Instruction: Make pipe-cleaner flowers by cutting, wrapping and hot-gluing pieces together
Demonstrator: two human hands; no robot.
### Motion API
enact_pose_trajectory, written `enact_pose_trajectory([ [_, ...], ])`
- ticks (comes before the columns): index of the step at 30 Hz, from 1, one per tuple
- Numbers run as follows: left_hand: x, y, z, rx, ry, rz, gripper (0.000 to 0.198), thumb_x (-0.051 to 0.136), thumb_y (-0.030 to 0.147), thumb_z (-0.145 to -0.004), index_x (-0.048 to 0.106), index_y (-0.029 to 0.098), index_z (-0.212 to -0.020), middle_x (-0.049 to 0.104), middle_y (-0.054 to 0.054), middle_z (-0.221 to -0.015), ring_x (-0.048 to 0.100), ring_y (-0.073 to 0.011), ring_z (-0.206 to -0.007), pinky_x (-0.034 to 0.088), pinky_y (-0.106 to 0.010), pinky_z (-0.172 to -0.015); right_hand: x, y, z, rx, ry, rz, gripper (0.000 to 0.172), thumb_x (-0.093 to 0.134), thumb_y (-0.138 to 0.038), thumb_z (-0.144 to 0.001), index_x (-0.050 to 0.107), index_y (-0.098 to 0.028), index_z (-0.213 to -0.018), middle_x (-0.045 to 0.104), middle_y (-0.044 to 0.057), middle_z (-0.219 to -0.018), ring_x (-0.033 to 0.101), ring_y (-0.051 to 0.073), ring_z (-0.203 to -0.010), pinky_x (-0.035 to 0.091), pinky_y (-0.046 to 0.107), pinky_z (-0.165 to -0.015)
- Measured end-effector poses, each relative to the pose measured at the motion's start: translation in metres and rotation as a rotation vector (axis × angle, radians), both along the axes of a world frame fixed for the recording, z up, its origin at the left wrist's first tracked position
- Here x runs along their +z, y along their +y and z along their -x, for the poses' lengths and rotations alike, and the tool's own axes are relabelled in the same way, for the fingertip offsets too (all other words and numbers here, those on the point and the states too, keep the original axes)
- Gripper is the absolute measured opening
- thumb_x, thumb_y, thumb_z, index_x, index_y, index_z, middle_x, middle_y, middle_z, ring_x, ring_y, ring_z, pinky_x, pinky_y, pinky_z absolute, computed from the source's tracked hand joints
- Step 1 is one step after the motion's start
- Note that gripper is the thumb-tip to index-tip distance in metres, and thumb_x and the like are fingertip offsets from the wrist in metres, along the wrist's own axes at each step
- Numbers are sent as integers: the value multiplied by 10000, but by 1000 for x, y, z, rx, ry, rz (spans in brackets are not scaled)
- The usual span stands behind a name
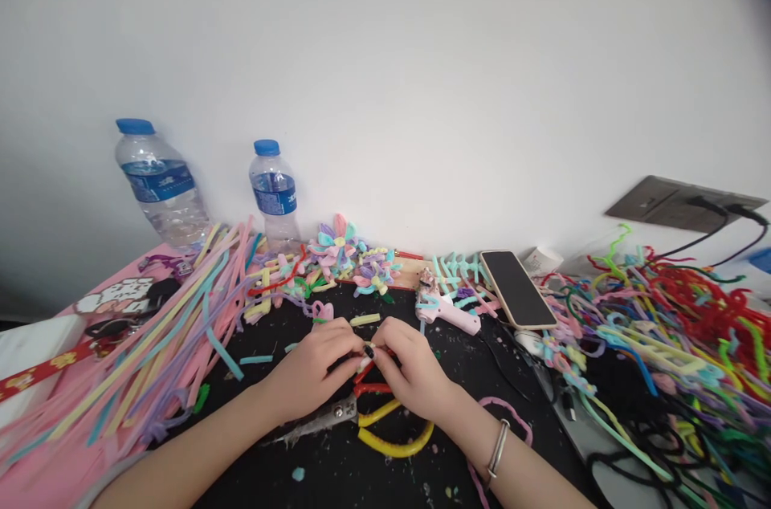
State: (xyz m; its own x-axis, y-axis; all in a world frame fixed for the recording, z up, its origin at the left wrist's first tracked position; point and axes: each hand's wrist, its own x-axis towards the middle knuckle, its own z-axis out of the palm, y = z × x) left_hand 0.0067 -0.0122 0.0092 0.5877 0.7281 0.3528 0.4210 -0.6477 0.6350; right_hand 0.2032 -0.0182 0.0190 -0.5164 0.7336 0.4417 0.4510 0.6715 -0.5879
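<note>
My left hand (322, 364) and my right hand (409, 360) meet over the black work surface, thumbs and fingertips pinched together. Between them is a small dark-and-pale piece (369, 351), mostly hidden by the fingers, so its kind does not show. Under the hands lie scissors with yellow-coated handles (397, 445) and a metal blade (322, 421). Something red-handled (373, 388) lies just above them, partly covered. A short yellow pipe cleaner piece (365, 319) rests beyond the fingertips, and a pink curled pipe cleaner shape (324, 311) is by the left knuckles.
Long pastel pipe cleaners (162, 332) spread at left; a tangle of coloured ones (680, 348) fills the right. Two water bottles (157, 180) stand by the wall. A pipe cleaner flower (337, 244), a pale pink glue gun (454, 315) and a phone (518, 290) lie at the back.
</note>
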Motion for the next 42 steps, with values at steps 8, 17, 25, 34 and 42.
enact_pose_trajectory([
  [8,6,-1,-1,-17,-9,38,203,463,143,-937,556,174,-759,563,-12,-770,500,-155,-756,380,-255,-693,-5,-2,0,-59,14,-66,184,409,-150,-914,401,-203,-739,461,-4,-694,438,136,-629,335,249,-568],
  [17,6,0,-2,-31,-30,85,221,461,137,-930,537,173,-726,556,7,-725,481,-139,-705,352,-238,-658,-7,-5,0,-80,-39,-147,193,359,-140,-926,373,-206,-745,443,0,-698,417,137,-620,334,250,-568],
  [25,8,0,-2,-52,-71,178,264,459,190,-944,528,170,-690,533,19,-688,470,-123,-662,343,-224,-642,-9,-5,-1,-61,10,-111,196,344,-161,-936,364,-212,-748,431,-2,-703,412,134,-609,339,251,-549],
  [34,9,-2,-2,-66,-37,297,248,453,221,-929,514,172,-693,508,23,-684,448,-123,-645,353,-226,-648,-9,-5,-1,-41,31,-79,187,341,-164,-932,364,-216,-754,432,-1,-712,411,137,-615,343,255,-550],
  [42,12,-4,-2,-102,19,364,256,467,225,-895,440,178,-644,436,38,-630,409,-121,-608,315,-221,-574,-8,-4,-2,-26,11,-71,192,337,-162,-928,358,-217,-744,432,4,-708,414,144,-621,335,258,-554],
])
